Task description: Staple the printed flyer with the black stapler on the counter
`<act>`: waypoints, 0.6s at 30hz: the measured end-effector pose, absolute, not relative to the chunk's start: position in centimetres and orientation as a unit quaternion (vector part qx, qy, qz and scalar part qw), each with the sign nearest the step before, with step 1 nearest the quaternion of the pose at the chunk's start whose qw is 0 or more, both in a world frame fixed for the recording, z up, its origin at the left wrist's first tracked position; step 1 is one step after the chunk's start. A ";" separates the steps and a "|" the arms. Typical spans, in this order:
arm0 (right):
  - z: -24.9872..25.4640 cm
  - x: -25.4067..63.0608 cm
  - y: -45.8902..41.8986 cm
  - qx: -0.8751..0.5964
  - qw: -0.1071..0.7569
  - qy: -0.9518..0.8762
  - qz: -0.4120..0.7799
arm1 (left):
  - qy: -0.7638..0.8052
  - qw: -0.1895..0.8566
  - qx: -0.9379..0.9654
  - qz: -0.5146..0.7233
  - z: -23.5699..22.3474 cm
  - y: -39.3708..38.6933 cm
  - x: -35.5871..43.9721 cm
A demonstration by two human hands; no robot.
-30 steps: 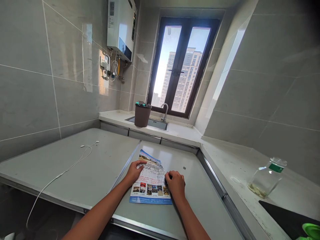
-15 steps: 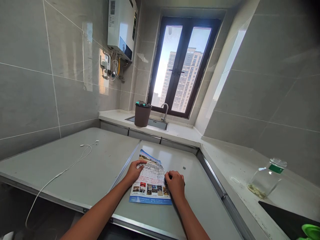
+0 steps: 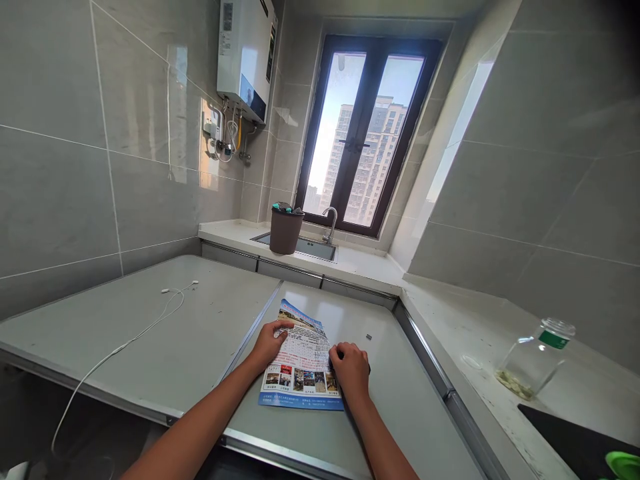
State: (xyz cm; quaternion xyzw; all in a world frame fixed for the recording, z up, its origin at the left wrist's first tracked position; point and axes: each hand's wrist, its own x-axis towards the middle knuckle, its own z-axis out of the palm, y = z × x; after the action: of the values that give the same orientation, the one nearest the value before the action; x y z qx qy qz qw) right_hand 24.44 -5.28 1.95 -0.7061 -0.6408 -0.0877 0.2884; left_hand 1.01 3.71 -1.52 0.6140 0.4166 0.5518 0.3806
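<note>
A printed flyer [image 3: 305,360] with a blue border, text and a row of small photos lies on the table before me. My left hand [image 3: 270,343] rests on its left edge, fingers stretched over the paper and thumb apart. At the right edge my right hand [image 3: 351,370] is closed, its knuckles up. A bit of something dark shows beside its fingers; most of it is hidden, and its kind cannot be made out. Beyond that hand, a small grey piece [image 3: 369,337] lies on the tabletop.
A white cable [image 3: 133,339] trails over the left table panel [image 3: 200,320]. Behind, a brown bin [image 3: 286,231] stands by the sink [image 3: 320,250] and faucet [image 3: 331,225]. On the right counter [image 3: 450,313] are a glass jar [image 3: 537,363] and a green object [image 3: 623,462].
</note>
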 end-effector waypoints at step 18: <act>1.3 24.2 -4.8 -0.687 0.236 -0.675 -0.127 | 0.422 0.379 0.618 0.545 -1.8 3.9 1.1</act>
State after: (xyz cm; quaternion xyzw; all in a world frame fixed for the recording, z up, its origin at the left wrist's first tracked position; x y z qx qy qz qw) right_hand 24.16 -4.78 1.35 -0.6875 -0.6748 -0.1275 0.2360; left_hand 1.07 3.89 -1.80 0.6176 0.4218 0.5450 0.3790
